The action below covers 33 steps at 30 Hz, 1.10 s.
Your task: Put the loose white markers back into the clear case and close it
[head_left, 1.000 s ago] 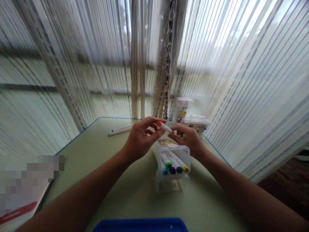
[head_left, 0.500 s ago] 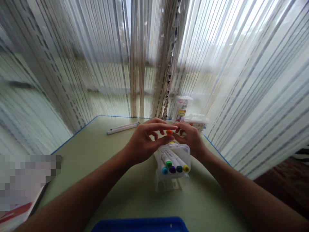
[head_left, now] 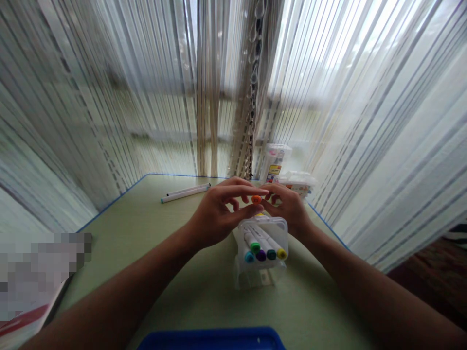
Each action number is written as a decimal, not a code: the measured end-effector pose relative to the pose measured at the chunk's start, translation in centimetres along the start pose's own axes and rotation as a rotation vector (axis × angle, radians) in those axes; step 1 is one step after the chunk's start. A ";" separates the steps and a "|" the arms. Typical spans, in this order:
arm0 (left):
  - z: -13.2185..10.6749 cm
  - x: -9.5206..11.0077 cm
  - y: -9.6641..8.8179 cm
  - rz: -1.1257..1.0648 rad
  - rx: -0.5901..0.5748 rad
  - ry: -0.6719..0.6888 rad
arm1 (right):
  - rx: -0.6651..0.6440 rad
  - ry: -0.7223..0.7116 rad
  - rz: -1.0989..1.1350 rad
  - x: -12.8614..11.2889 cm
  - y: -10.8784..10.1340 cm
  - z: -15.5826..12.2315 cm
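An orange-capped marker [head_left: 256, 200] points its end towards me above the far end of a clear plastic case [head_left: 283, 233]. My left hand [head_left: 222, 211] is closed around that end, thumb below and index finger above. From the other side, my right hand [head_left: 290, 206] has its bent fingers at the same marker; the marker's barrel is hidden behind the hands. Inside the case lie several white markers, among them ones with a green end [head_left: 255, 247], a light blue end [head_left: 249, 256], a purple end [head_left: 260, 255] and a yellow end [head_left: 281, 253].
Two slim pens [head_left: 186, 193] lie at the back left of the green table [head_left: 146, 228]. Clear packs [head_left: 297, 181] stand at the back right, before a striped curtain [head_left: 164, 97]. A blue object [head_left: 211, 339] edges in at the front; a partly blurred item [head_left: 32, 316] is at left.
Both hands and the orange-capped marker stay almost where they were. The curtain's hanging strings have shifted slightly.
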<state>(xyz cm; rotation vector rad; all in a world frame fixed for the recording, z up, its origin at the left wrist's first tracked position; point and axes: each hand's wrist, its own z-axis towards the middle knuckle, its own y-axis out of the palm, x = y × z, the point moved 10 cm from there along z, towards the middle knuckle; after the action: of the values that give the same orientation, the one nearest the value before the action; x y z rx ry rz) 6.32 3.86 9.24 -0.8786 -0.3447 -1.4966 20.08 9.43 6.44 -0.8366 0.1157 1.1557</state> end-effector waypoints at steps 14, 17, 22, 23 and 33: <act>0.0 0.0 0.1 -0.007 -0.005 0.001 | -0.011 0.012 0.005 0.2 0.1 0.0; 0.0 0.0 0.0 -0.005 -0.003 0.000 | -0.004 0.004 0.008 0.1 0.0 0.0; -0.1 0.0 0.0 -0.003 0.002 -0.011 | -0.009 0.009 -0.003 0.2 0.0 0.0; 0.0 0.0 0.0 -0.001 0.003 -0.012 | -0.010 0.011 -0.002 0.3 0.1 0.0; -0.1 0.1 0.0 0.003 0.009 -0.011 | -0.010 0.010 -0.005 0.3 0.1 0.0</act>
<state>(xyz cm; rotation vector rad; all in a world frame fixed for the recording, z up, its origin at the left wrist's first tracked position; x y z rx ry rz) 6.27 3.75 9.26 -0.8810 -0.3577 -1.4867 20.13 9.63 6.26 -0.8513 0.1155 1.1482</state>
